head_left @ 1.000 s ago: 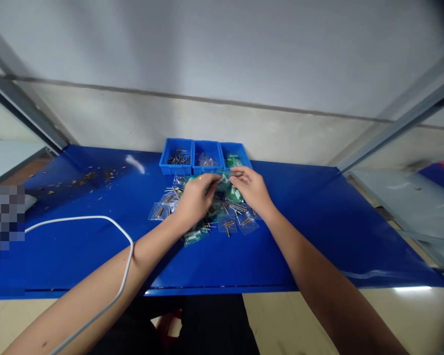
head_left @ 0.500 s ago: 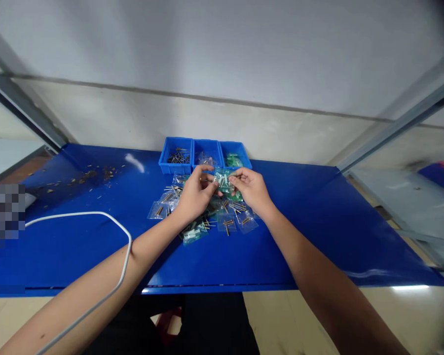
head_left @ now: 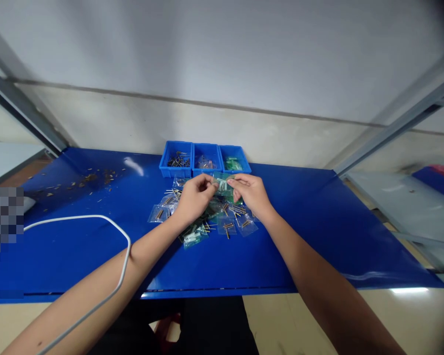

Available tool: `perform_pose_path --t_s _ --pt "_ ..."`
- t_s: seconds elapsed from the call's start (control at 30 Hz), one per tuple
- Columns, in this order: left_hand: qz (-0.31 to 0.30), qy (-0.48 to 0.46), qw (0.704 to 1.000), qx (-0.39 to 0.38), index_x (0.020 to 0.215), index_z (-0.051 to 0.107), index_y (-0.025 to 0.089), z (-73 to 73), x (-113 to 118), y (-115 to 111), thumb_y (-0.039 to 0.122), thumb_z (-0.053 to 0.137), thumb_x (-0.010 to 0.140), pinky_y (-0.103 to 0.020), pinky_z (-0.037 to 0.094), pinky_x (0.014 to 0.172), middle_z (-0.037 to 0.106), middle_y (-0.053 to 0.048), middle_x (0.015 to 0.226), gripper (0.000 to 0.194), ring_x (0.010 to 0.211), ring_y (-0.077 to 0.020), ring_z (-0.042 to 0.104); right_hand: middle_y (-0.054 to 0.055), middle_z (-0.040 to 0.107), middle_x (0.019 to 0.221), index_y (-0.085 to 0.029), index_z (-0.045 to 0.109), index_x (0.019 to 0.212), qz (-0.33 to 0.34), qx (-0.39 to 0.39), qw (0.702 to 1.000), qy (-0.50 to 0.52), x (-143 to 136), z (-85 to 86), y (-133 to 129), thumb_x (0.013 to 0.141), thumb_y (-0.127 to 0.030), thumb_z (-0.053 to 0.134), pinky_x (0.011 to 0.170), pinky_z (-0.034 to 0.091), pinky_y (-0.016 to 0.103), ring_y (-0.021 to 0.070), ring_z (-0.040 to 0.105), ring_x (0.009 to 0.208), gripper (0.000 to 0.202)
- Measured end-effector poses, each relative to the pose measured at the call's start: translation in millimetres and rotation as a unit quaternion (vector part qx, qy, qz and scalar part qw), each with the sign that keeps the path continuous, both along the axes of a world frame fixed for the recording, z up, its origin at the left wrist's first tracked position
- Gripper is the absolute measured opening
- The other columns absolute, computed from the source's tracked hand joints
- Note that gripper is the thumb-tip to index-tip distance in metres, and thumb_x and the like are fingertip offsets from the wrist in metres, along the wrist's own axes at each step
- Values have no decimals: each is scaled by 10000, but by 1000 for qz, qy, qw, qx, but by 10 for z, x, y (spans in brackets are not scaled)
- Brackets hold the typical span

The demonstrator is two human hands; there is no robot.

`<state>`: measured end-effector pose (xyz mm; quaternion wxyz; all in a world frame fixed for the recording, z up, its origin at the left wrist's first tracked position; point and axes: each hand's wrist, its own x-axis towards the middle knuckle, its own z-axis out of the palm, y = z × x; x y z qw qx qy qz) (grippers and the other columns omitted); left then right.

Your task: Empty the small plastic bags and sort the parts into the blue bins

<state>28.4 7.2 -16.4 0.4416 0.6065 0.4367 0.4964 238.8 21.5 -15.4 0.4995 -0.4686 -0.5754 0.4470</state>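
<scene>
Between my two hands is a small clear green plastic bag (head_left: 223,184) with several white plugs inside. My left hand (head_left: 196,196) is closed on the bag's left edge, pinching it between thumb and fingers. At the opposite edge, my right hand (head_left: 250,192) pinches it the same way. Below them spreads a pile of small clear bags and loose screws (head_left: 227,227). One green bag of white plugs (head_left: 196,236) lies at the pile's front. Part of the pile is hidden under my left hand.
Behind the pile stand three joined blue bins: dark screws (head_left: 179,161) at left, clear bags (head_left: 207,163) in the middle, green bags (head_left: 233,163) at right. Small brown debris (head_left: 91,178) is scattered on the blue table (head_left: 311,222). A white cable (head_left: 107,217) crosses my left forearm.
The fingers of my left hand have drawn in closer around the bag's edge. The bag has turned a little and sits slightly lower. The view has shifted slightly.
</scene>
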Motion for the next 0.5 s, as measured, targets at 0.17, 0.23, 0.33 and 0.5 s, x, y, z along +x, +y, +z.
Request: perform_pose_path --t_s 0.17,0.23,0.33,0.5 --pt "9 -3 1000 -19 992 777 249 21 -1 -29 328 770 960 -307 398 521 600 48 559 85 480 -155 500 9 764 683 -249 802 892 32 -53 995 72 4 51 -23 836 -598 939 558 624 335 188 698 539 380" --pt "5 -19 1000 -17 995 786 241 42 4 -39 306 754 947 -309 463 550 694 19 628 87 531 -171 590 45 804 766 -236 809 937 38 -72 992 100 6 61 -20 851 -659 926 585 663 350 209 755 603 447" --pt "0 -27 999 -17 972 792 226 58 11 -44 315 739 956 -309 528 599 771 -24 737 105 637 -189 689 51 788 777 -227 812 946 36 -74 991 109 6 57 -12 862 -706 924 591 680 353 227 790 650 499" --pt "1 -27 1000 -15 1000 711 228 -32 24 2 338 810 919 -314 578 658 753 -35 849 169 748 -195 722 6 770 779 -254 810 960 47 -29 997 60 -6 22 -6 771 -495 1025 579 661 331 222 792 669 374"
